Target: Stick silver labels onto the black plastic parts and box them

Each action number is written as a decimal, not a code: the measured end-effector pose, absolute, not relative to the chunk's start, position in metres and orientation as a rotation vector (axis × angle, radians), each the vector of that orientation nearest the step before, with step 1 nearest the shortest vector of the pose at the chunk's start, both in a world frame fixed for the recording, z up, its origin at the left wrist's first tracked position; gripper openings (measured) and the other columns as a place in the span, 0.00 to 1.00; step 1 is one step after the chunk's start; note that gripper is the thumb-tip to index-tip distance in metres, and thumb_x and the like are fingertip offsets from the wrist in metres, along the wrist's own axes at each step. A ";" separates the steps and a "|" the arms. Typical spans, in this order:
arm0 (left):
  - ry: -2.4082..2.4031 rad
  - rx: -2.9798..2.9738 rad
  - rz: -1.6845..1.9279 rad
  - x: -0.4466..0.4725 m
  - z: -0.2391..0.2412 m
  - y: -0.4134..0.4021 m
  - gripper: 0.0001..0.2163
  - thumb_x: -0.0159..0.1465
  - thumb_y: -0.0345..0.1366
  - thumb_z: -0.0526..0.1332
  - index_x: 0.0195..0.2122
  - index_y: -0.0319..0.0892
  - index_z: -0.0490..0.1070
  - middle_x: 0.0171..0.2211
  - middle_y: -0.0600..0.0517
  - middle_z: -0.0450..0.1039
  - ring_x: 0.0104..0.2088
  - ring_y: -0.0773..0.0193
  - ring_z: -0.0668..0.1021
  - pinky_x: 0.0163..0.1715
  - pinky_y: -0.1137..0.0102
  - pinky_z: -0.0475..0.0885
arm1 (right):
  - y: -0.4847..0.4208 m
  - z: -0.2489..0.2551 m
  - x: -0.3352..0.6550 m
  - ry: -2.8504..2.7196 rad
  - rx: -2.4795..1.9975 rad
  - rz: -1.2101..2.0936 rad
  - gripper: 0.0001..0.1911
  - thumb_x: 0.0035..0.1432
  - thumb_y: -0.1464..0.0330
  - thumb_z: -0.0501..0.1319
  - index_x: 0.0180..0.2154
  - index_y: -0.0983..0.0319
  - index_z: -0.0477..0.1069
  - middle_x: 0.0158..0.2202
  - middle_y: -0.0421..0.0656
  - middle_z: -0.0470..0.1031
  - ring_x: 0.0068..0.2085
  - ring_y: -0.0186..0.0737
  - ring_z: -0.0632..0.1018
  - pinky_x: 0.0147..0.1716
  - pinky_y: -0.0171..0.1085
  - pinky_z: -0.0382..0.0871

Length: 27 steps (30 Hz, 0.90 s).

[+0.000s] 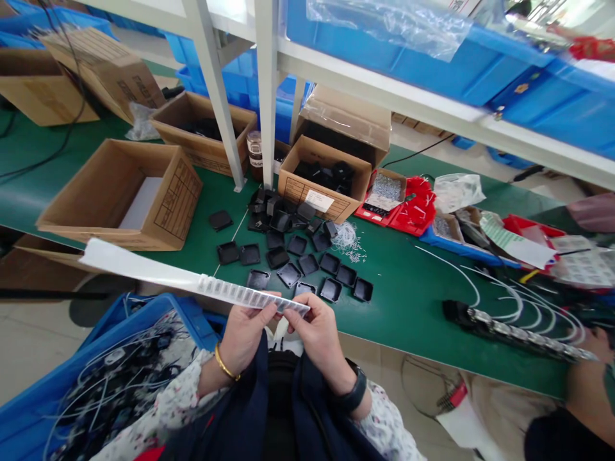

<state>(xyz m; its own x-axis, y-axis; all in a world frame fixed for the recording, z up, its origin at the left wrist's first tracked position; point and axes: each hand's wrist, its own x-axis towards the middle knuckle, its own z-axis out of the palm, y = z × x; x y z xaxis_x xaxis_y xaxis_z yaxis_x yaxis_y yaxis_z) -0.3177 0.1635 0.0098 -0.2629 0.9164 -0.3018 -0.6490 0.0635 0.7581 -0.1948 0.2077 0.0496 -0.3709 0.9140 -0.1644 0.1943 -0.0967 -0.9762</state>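
Note:
A long white plastic strip with a row of small pockets runs from the lower middle out to the left. My left hand, with a gold bangle on the wrist, grips the strip from below near its right end. My right hand, with a black band on the wrist, pinches the strip's right tip. Both hands are held above my lap, just in front of the green table's near edge. Several black square plastic caps lie on the table just beyond my hands.
An open cardboard box stands left, another with black parts behind the caps. A blue bin of wired parts sits at lower left. Red trays, screws, white wires and a co-worker's arm lie right. Shelf posts rise ahead.

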 end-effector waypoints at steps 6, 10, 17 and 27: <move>0.825 0.280 1.631 -0.321 0.020 0.166 0.09 0.49 0.36 0.70 0.29 0.37 0.76 0.28 0.50 0.73 0.30 0.66 0.73 0.33 0.73 0.68 | 0.203 0.048 -0.189 -1.629 -1.172 1.452 0.08 0.54 0.65 0.61 0.27 0.63 0.67 0.20 0.35 0.64 0.19 0.30 0.68 0.20 0.30 0.59; 0.867 0.223 1.655 -0.323 0.023 0.167 0.09 0.48 0.35 0.71 0.28 0.37 0.76 0.27 0.49 0.74 0.30 0.65 0.73 0.33 0.73 0.68 | 0.200 0.047 -0.187 -1.531 -1.133 1.573 0.06 0.55 0.66 0.60 0.31 0.62 0.65 0.22 0.35 0.66 0.20 0.31 0.70 0.20 0.30 0.61; 0.923 0.218 1.679 -0.323 0.022 0.165 0.11 0.46 0.36 0.72 0.28 0.37 0.75 0.26 0.50 0.73 0.28 0.66 0.72 0.30 0.72 0.67 | 0.201 0.053 -0.190 -1.712 -1.139 1.201 0.08 0.55 0.70 0.60 0.24 0.62 0.67 0.24 0.38 0.67 0.27 0.34 0.68 0.27 0.32 0.60; 0.918 0.278 1.730 -0.318 0.026 0.164 0.11 0.48 0.38 0.71 0.26 0.39 0.71 0.25 0.52 0.70 0.28 0.66 0.71 0.28 0.73 0.67 | 0.198 0.053 -0.190 -1.737 -1.171 1.176 0.10 0.54 0.69 0.61 0.22 0.62 0.67 0.21 0.37 0.66 0.24 0.33 0.66 0.25 0.32 0.58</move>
